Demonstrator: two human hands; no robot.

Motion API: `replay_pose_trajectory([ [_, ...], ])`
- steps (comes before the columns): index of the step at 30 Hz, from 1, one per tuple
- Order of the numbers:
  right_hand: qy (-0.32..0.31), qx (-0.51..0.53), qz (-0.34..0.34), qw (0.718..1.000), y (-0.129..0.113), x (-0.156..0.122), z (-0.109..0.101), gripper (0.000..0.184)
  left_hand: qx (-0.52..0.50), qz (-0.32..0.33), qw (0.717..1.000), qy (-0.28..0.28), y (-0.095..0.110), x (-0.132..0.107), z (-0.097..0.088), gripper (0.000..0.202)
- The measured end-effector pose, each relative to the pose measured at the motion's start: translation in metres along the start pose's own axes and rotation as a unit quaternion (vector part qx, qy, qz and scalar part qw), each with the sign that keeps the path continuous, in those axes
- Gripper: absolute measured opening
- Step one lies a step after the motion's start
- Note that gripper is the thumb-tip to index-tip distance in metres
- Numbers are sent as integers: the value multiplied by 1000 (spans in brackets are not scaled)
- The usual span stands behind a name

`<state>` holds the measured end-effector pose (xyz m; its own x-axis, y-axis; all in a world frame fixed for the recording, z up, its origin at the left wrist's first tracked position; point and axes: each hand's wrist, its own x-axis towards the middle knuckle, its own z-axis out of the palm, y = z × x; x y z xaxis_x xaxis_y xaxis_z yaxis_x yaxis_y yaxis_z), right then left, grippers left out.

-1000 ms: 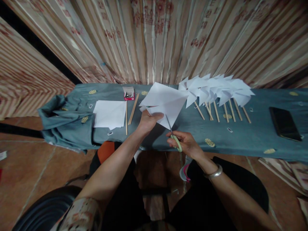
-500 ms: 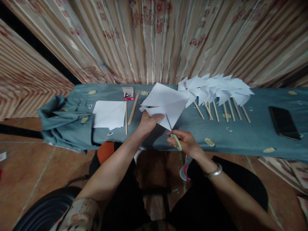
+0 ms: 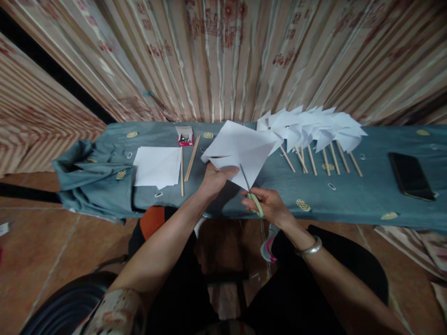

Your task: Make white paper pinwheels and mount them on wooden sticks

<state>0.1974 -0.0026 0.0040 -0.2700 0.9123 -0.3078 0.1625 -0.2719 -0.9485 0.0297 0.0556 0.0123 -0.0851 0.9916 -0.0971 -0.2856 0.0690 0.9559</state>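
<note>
A white square sheet of paper [image 3: 240,142] is pinched by my left hand [image 3: 217,177], thumb on top, above the table's front part. One slit runs in from the sheet's left side. My right hand [image 3: 268,204] grips green-handled scissors [image 3: 257,204], whose blades sit in the lower edge of the sheet, near my left thumb. Right of the sheet lie several white paper pinwheels [image 3: 314,125] on wooden sticks, overlapping in a row. To the left are a stack of white paper [image 3: 157,166], loose wooden sticks [image 3: 192,159] and a small red box of metal pins [image 3: 185,137].
A blue-green cloth [image 3: 356,200] covers the long narrow table and bunches up at its left end. A black phone [image 3: 411,176] rests on the right side. Behind the table hangs a patterned curtain [image 3: 223,60]. A dark round stool [image 3: 66,304] stands at lower left.
My view has shifted very slightly. The sheet's left slit looks narrower, as its flap lies flatter. Both hands and the scissors stay almost in place.
</note>
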Motion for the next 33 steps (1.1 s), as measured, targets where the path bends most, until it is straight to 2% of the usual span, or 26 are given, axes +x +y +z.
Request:
replay_pose_trajectory([
  [7,-3,5,-8,1000,5,1,-2,44,-7,-9,1000,-15,1,-5,2,23],
  [22,14,29,0,999,-1,0,2,44,-16,-22,1000,-2,1,-6,4,31],
  [33,12,17,-13,1000,4,1,0,40,-12,-22,1000,-7,1,-6,4,27],
])
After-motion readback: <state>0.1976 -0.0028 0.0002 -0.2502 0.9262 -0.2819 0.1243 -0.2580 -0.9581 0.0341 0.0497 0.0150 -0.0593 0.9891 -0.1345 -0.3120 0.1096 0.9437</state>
